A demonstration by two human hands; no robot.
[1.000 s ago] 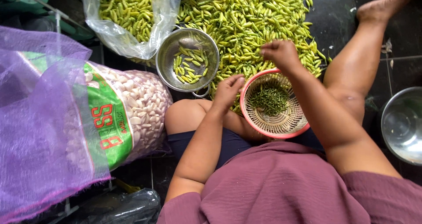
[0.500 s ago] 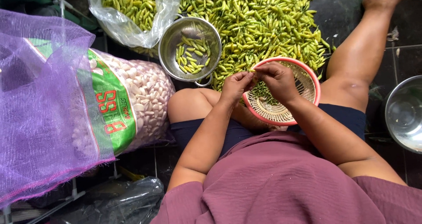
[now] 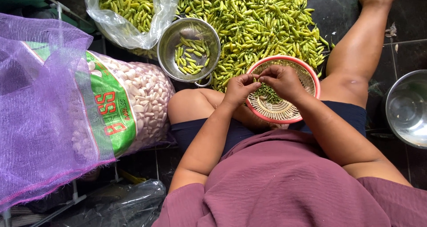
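Both hands meet over the pink-rimmed woven basket (image 3: 284, 107), which rests on the person's lap and serves as the landmark here. The left hand (image 3: 238, 90) hovers at the basket's left edge, its grip pinched shut with thumb and fingertips on a small green chili (image 3: 255, 80); the right hand (image 3: 282, 81) sits above the basket's middle, its grip likewise closed on the other end of the same chili. Inside the basket, under the hands, lies a small heap of dark green stems (image 3: 268, 94). Just beyond the basket spreads a large pile of yellow-green chilies (image 3: 253, 18) on the dark tiled floor (image 3: 344, 6). Up and left of the basket stands a metal strainer (image 3: 189, 50) holding a few chilies. Farther left lies a purple mesh sack of garlic cloves (image 3: 80, 107). Well to the right of the basket sits a steel bowl (image 3: 407, 109).
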